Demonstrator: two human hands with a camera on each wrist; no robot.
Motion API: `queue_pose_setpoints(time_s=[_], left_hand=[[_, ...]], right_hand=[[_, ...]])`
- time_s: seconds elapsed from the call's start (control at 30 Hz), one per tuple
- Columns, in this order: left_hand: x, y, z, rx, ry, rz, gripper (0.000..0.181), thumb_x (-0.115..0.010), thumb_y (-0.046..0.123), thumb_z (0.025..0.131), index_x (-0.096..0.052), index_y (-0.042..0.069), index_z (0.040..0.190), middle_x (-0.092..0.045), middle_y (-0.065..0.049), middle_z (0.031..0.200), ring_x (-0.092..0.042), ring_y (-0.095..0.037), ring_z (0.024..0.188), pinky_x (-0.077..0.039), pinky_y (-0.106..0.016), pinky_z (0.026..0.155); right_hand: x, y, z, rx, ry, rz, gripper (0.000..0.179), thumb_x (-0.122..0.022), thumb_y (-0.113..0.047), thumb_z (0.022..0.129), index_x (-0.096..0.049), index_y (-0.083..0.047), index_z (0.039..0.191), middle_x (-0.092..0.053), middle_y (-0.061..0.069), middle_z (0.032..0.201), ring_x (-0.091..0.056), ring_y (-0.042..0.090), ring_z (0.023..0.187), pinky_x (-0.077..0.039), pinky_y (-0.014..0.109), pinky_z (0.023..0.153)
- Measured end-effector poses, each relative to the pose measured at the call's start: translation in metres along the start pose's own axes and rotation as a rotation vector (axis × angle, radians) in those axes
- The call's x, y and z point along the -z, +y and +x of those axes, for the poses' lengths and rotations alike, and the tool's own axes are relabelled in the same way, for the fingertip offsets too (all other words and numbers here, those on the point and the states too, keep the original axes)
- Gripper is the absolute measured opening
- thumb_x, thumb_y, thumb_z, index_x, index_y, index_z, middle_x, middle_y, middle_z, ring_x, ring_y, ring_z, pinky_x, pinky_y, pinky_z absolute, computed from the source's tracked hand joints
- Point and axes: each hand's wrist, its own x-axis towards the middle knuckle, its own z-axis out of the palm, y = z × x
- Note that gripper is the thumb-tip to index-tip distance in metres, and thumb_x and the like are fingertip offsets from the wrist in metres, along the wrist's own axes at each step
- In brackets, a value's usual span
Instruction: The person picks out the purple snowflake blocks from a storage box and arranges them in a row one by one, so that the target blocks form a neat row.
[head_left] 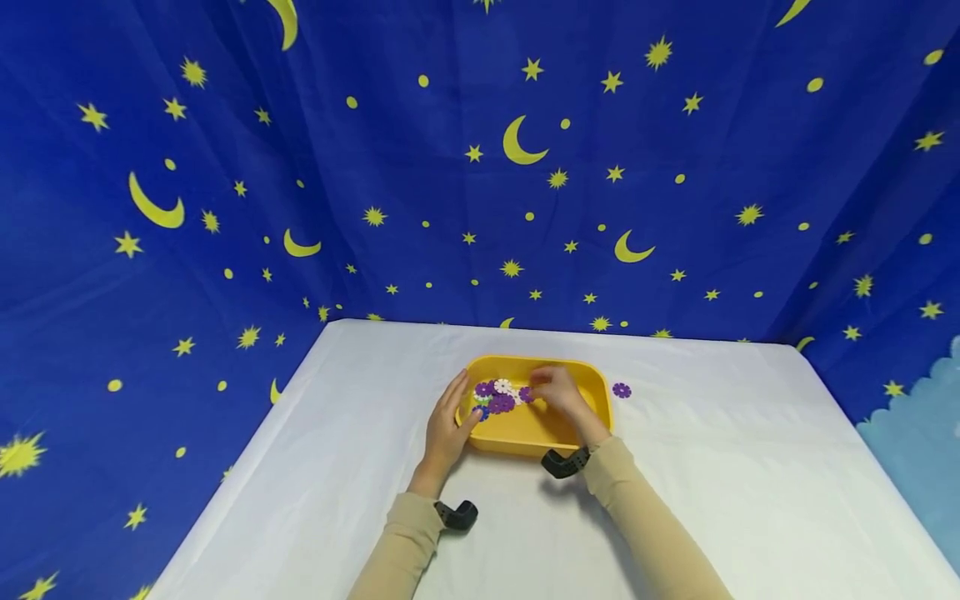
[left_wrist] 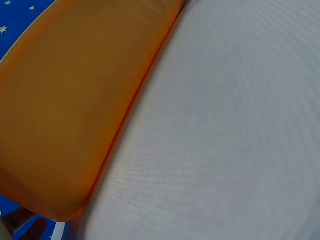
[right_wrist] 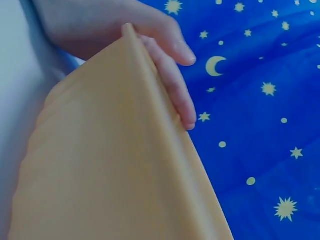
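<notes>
A yellow plastic tub (head_left: 506, 446) holds several small flower-shaped discs (head_left: 501, 403) in purple, white, green and blue, grouped toward its left end. My left hand (head_left: 446, 429) grips the tub's left end, fingers along the outer side and thumb over the rim near a blue flower disc (head_left: 481, 412). Reaching over the front wall, my right hand (head_left: 557, 390) has its fingertips at a purple flower disc (head_left: 527, 394) and appears to pinch it. Both wrist views mostly show the tub's outer wall (left_wrist: 75, 100); in the right wrist view, a hand (right_wrist: 165, 55) lies over its rim.
Another purple flower disc (head_left: 622, 390) lies on the white-covered table (head_left: 720, 467), just right of the tub. A blue cloth (head_left: 450, 183) with yellow moons and stars hangs behind and at both sides. Each wrist wears a black band device (head_left: 457, 516).
</notes>
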Motion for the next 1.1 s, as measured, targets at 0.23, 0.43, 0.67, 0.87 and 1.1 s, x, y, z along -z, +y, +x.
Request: queue_pose_setpoints(time_s=[0.23, 0.43, 0.67, 0.87, 1.1], left_hand=[[0.000, 0.001, -0.005, 0.036, -0.007, 0.009, 0.061, -0.060, 0.023, 0.086, -0.045, 0.002, 0.140, -0.041, -0.009, 0.150, -0.048, -0.033, 0.130, -0.035, -0.054, 0.109], [0.001, 0.003, -0.006, 0.059, -0.007, 0.006, 0.059, -0.061, 0.017, 0.084, -0.046, 0.002, 0.140, -0.041, -0.008, 0.150, -0.043, -0.033, 0.135, -0.033, -0.053, 0.111], [0.001, 0.003, -0.005, 0.050, 0.001, 0.010, 0.059, -0.060, 0.025, 0.086, -0.047, 0.002, 0.139, -0.042, -0.009, 0.150, -0.042, -0.034, 0.135, -0.034, -0.054, 0.110], [0.001, 0.003, -0.003, 0.065, -0.003, 0.004, 0.059, -0.060, 0.024, 0.086, -0.047, 0.002, 0.139, -0.042, -0.008, 0.150, -0.041, -0.032, 0.136, -0.032, -0.052, 0.112], [0.000, 0.003, -0.002, 0.062, 0.000, 0.005, 0.059, -0.061, 0.022, 0.085, -0.047, 0.003, 0.139, -0.042, -0.008, 0.150, -0.042, -0.033, 0.135, -0.034, -0.053, 0.110]], right_hand=[[-0.011, 0.035, 0.021, 0.130, -0.085, -0.032, 0.040, -0.070, 0.001, 0.078, -0.063, 0.007, 0.117, -0.068, 0.022, 0.110, -0.066, 0.031, 0.102, -0.056, 0.038, 0.089], [-0.013, 0.012, 0.004, 0.164, -0.077, -0.179, 0.040, -0.071, 0.012, 0.069, -0.065, 0.010, 0.109, -0.068, 0.024, 0.107, -0.066, 0.032, 0.093, -0.057, 0.040, 0.080], [-0.016, 0.006, -0.003, 0.207, -0.040, -0.282, 0.037, -0.074, 0.010, 0.070, -0.066, 0.008, 0.106, -0.070, 0.021, 0.101, -0.065, 0.029, 0.091, -0.055, 0.040, 0.085], [-0.015, 0.004, -0.002, 0.230, -0.063, -0.339, 0.034, -0.076, 0.008, 0.069, -0.068, 0.004, 0.102, -0.068, 0.017, 0.092, -0.060, 0.024, 0.083, -0.053, 0.041, 0.084], [-0.012, 0.003, -0.002, 0.226, -0.077, -0.321, 0.023, -0.075, 0.008, 0.070, -0.069, 0.004, 0.092, -0.066, 0.014, 0.083, -0.055, 0.019, 0.074, -0.054, 0.033, 0.073]])
